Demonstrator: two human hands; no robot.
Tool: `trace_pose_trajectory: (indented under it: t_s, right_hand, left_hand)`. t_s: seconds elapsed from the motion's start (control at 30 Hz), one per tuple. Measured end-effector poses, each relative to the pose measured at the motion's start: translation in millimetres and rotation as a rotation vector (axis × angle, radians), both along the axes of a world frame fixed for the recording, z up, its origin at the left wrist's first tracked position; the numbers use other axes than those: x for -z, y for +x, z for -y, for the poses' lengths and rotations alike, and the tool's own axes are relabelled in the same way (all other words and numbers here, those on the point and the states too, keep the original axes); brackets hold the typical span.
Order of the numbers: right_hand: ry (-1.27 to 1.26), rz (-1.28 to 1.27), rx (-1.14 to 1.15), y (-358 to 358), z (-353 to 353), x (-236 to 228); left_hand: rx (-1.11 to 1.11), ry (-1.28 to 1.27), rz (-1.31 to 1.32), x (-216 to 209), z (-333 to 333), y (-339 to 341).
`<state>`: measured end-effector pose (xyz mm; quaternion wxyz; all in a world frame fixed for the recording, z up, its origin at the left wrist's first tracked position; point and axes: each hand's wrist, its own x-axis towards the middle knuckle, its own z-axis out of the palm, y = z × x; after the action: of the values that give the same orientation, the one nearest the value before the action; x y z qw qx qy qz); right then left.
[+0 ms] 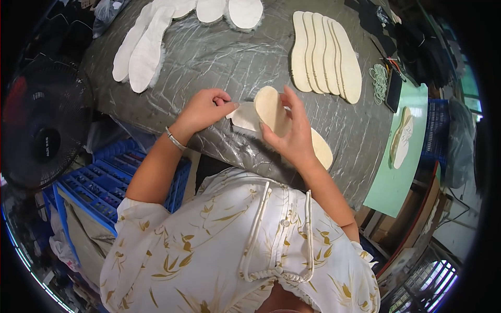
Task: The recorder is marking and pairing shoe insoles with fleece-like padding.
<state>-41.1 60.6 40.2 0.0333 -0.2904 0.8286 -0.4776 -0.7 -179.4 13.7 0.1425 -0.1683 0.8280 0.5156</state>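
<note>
Here's the broad grey plastic-covered table (219, 60), a black fan (47, 130) standing left, blue crates (112, 180) near left, a pale green board (386, 182) right. Far right, five cream insoles (326, 57) overlap; far left, five white fleecy pieces (151, 52) show, some partly out of view. Near middle, the right hand (293, 130) grips a tilted insole (267, 99) between thumb and fingers, partly blocking a white lining (244, 116). The left hand's (207, 110) fingers curl at the lining's left end; I can't tell whether they pinch it. The right wrist partly covers another insole (322, 148). Green cord (378, 83) coils far right.
</note>
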Motion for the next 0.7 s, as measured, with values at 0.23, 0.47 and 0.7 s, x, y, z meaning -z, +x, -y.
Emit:
trace_pose_trajectory:
  t_s: [0.23,0.47,0.7]
  right_hand:
    - [-0.149,0.074,0.013,3.3,-16.0,8.0]
    - [-0.56,0.259,-0.048,11.6,-50.2,6.5]
    - [-0.65,0.194,0.087,21.0,-73.0,5.4]
  left_hand:
    - [0.111,0.049,-0.099,-8.1,-9.1,-10.8]
    - [0.217,-0.046,-0.235,-11.2,-13.3,-26.4]
    - [0.241,-0.369,-0.386,-1.2,-8.6,-37.7]
